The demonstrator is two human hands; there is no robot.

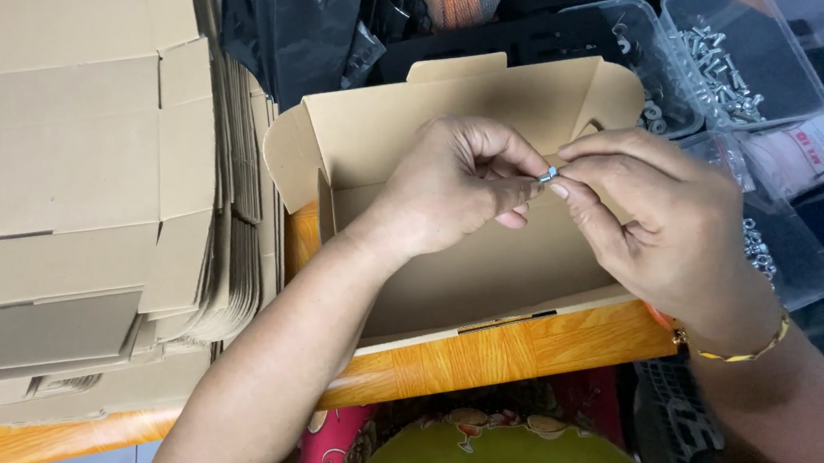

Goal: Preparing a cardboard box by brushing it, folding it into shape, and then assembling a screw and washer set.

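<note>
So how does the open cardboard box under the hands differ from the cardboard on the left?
The open box is folded up, with walls and flaps raised; the cardboard stack on the left lies flat and unfolded. The open box is a single piece, the stack many layered sheets. Both hands, left hand and right hand, work over the open box; none touches the stack. Both are plain brown cardboard on the wooden table.

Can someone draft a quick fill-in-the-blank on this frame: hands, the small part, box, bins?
1. The left hand and right hand pinch a small ____ part between their fingertips.
2. The hands work above an open ____ box.
3. Flat box blanks are stacked on the person's ____ side.
4. The clear plastic bins hold metal ____.

Missing words: metal; cardboard; left; screws
</note>
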